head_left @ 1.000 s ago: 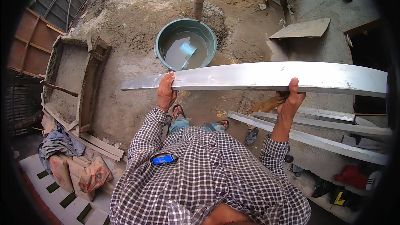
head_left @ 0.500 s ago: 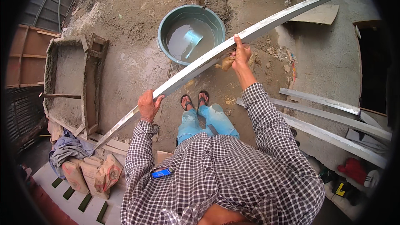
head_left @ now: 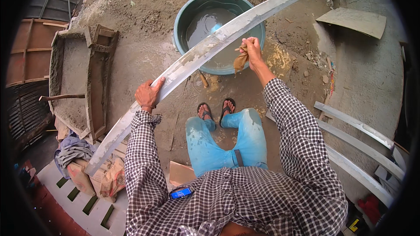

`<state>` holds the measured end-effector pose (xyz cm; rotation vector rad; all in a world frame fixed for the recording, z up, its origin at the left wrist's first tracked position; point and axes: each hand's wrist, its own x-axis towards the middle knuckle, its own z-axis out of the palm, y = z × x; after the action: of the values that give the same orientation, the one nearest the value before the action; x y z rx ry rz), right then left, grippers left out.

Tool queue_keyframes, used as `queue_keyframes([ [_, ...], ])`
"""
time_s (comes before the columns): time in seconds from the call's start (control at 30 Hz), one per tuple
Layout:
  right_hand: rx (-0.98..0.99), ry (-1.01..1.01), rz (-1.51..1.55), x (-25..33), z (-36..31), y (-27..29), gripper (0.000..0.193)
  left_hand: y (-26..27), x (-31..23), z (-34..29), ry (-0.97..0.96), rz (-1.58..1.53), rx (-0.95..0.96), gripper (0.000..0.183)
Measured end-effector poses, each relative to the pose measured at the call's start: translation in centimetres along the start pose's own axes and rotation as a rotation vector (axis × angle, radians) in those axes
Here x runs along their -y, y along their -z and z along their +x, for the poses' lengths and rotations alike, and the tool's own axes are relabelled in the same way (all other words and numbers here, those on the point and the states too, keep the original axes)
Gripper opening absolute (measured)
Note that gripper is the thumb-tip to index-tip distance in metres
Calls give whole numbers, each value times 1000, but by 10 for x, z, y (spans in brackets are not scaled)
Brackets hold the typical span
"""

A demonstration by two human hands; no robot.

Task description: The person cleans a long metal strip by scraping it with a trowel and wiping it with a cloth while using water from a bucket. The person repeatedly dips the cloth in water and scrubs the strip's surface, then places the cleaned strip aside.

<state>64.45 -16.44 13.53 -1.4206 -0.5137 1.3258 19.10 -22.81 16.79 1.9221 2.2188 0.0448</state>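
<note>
A long grey metal straightedge [head_left: 199,57], smeared with dried cement, runs diagonally from lower left to upper right above the ground. My left hand [head_left: 148,94] grips its lower part from underneath. My right hand [head_left: 250,49] is closed on a brown wet rag [head_left: 240,61] pressed against the bar's edge near its middle. Behind the bar stands a round teal tub [head_left: 187,14] of grey water. My feet in sandals [head_left: 215,110] are on the dirt below.
A wooden mortar trough [head_left: 72,78] lies at the left. Cement bags [head_left: 98,177] and a cloth heap sit at lower left. More metal bars [head_left: 354,146] lie at the right, a flat board [head_left: 356,19] at upper right.
The bar has swung from level to diagonal, its left end dropping. My right hand shifted along it toward the middle and now holds the rag against it over the tub.
</note>
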Motion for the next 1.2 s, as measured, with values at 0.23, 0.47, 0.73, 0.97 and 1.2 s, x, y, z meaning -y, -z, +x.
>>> queue_keyframes([
  [0.23,144,3,-521,-101,145,26,46,-32,17,118,1,31,-84,85],
  [0.47,491,181,-1803,-140,254,16,52,-61,27,178,-49,-42,-87,81],
  [0.73,763,-488,-2134,-125,282,7,30,-92,22,189,-268,-162,-374,70],
  [0.97,964,-149,-741,-79,227,-24,37,-112,16,199,-416,58,-367,97],
  [1.2,638,952,-638,23,140,-122,37,-85,5,183,-355,-5,-262,99],
])
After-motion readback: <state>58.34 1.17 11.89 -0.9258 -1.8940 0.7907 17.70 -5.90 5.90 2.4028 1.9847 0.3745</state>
